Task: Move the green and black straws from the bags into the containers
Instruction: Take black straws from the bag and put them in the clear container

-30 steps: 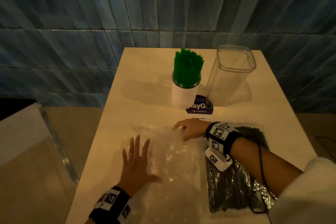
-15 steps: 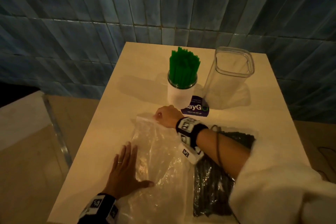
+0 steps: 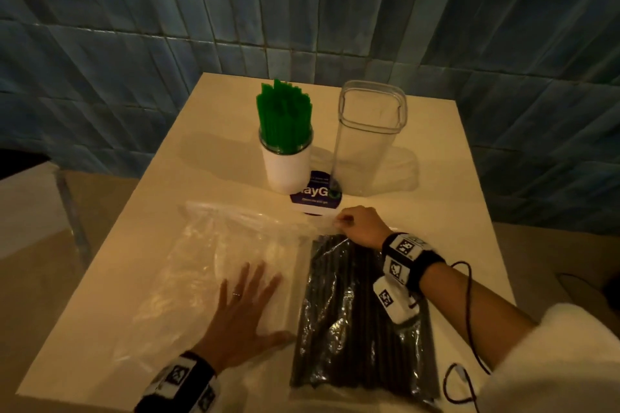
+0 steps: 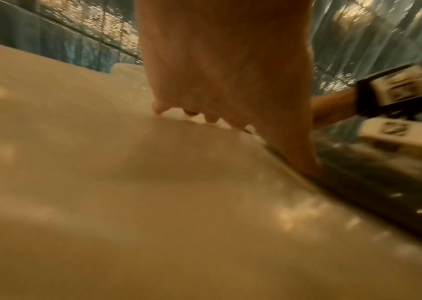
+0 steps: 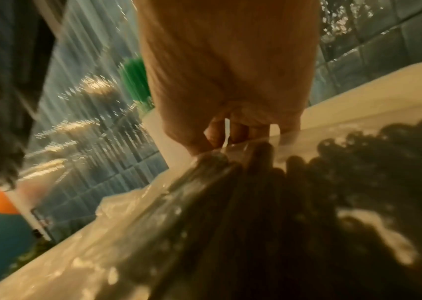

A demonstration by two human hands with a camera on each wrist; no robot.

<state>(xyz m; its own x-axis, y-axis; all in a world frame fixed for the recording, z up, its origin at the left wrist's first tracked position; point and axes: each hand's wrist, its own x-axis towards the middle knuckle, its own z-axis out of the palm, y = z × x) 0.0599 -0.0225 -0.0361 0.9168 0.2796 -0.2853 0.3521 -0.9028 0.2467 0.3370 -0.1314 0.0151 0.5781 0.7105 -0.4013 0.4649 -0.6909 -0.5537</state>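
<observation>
Green straws (image 3: 284, 117) stand upright in a white cup (image 3: 289, 169) at the table's far middle. Beside it on the right is a tall clear square container (image 3: 368, 141) with nothing inside. A flat clear bag (image 3: 214, 255) with no straws lies near me, and my left hand (image 3: 250, 298) presses on it with its fingers spread flat. To its right lies the bag of black straws (image 3: 362, 322). My right hand (image 3: 349, 225) pinches a clear plastic edge at that bag's top left corner, where both bags meet; which bag it grips I cannot tell. The right wrist view shows the curled fingers (image 5: 240, 132) above the black straws (image 5: 307, 192).
A round purple sticker (image 3: 317, 193) lies on the cream table (image 3: 453, 198) between the cup and the containers' bases. Blue tiled wall stands behind the far edge. The table's left edge drops to a tan floor. A black cable (image 3: 469, 295) hangs from my right wrist.
My right hand has slid right along the clear bag's top edge, from near its left part to the corner above the black straws. My left hand stays flat on the clear bag.
</observation>
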